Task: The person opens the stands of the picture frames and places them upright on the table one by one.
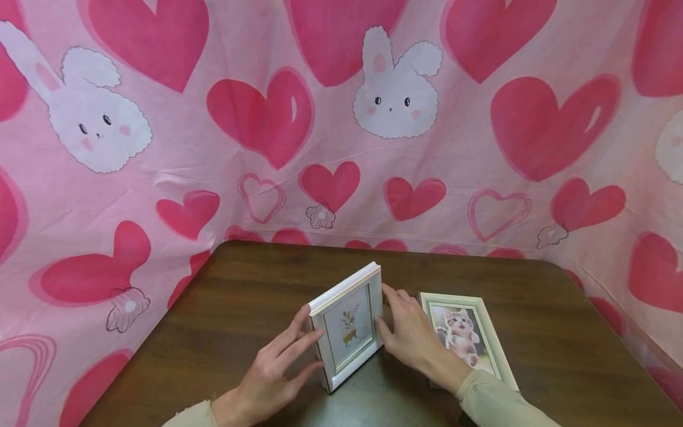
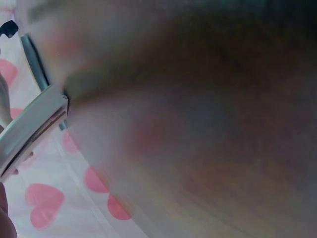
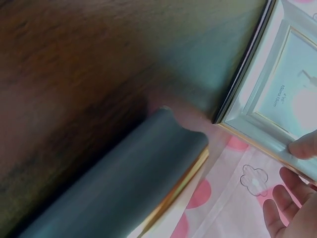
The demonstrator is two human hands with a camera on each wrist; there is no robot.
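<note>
In the head view, the lower part of the kitten-picture frame, a pale cream-green rectangular one (image 1: 463,333), is partly hidden behind the right wrist and its light beige sleeve (image 1: 496,402), and a small dark shape at the bottom edge is too cut off to identify. The left wrist view is mostly blur, with only a slanting pale strip of frame moulding (image 2: 34,130) sharp at its left side; the right wrist view crops the white rectangular picture frame with a potted-plant print (image 1: 349,327) at its right edge. That white frame stands upright, angled, between the two hands over the dark brown wooden worktop (image 1: 256,296); whether its whole lower edge touches down is hard to tell. The left hand (image 1: 269,369) has its grip clamped on the near side edge, and the right hand (image 1: 412,333) pinches the far side edge, thumb in front. The kitten-picture frame lies just beside the right hand.
</note>
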